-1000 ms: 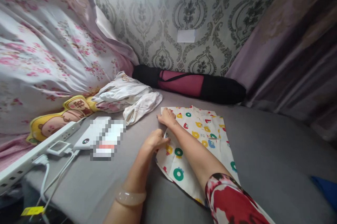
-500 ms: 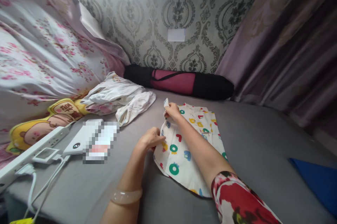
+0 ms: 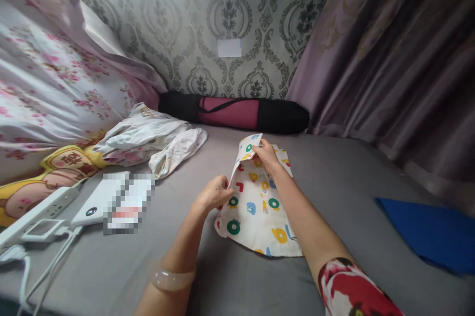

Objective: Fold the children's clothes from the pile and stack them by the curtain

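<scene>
A small white garment printed with coloured rings and letters lies on the grey bed sheet. My right hand pinches its far left corner and holds that edge lifted and folded over toward the right. My left hand pinches the same left edge nearer to me, fingers closed on the cloth. A pale bangle sits on my left wrist. My right sleeve is red with a flower print.
Crumpled white clothes lie to the left, a black and pink rolled mat bag against the wallpapered wall. A power strip, a white power bank and cables sit at the left. A blue cloth lies right.
Both hands have lifted the garment's left edge off the sheet and carried it over to the right. The view has swung to the right, so the blue cloth shows more.
</scene>
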Tool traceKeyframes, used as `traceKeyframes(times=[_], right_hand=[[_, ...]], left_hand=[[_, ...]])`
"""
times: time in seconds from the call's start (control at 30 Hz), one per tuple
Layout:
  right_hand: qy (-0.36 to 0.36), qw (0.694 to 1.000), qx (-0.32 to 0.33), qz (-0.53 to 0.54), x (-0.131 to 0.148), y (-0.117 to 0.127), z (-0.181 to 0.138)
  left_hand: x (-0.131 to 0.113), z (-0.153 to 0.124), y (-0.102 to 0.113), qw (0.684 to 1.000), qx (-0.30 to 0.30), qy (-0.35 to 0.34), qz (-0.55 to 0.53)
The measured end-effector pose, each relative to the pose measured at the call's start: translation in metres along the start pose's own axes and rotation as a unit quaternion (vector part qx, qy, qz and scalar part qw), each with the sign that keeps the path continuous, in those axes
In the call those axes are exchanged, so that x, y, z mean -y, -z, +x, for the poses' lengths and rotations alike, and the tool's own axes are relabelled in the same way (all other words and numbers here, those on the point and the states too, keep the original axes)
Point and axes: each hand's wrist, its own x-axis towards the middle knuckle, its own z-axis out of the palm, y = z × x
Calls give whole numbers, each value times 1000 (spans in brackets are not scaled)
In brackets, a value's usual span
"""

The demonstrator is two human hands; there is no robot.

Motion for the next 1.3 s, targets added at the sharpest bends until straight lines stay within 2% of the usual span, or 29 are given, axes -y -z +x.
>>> traceKeyframes(times=[0.1,0.3,0.4,0.47,0.6,0.7,0.8,0.9,1.07,1.3], right_hand=[[0,1000,-3,-20,-6,14,-7],[-9,997,-18,-76,-31,38,-3],[-63,984,-37,-160,-41,52,2],[-73,967,-67,-233,-42,61,5],[0,902,-126,-413,-33,62,6],[72,878,-89,-465,-28,46,6],[149,852,1,-502,-32,25,7],[178,815,90,-543,-38,7,11],[194,777,155,-579,-44,-13,31],[171,776,165,-584,-55,-27,53]], left_hand=[[-4,-1,-9,1000,5,-12,-4],[-10,-4,-22,996,57,-68,-22],[-10,-4,-19,998,20,-59,-21],[-10,-3,-17,999,-14,-46,-15],[-7,1,-16,996,-70,-52,33],[-1,4,-23,989,-90,-97,72],[5,7,-31,975,-87,-175,108],[8,7,-33,958,-75,-228,158],[7,6,-31,962,8,-193,194],[12,11,-31,966,90,-149,192]])
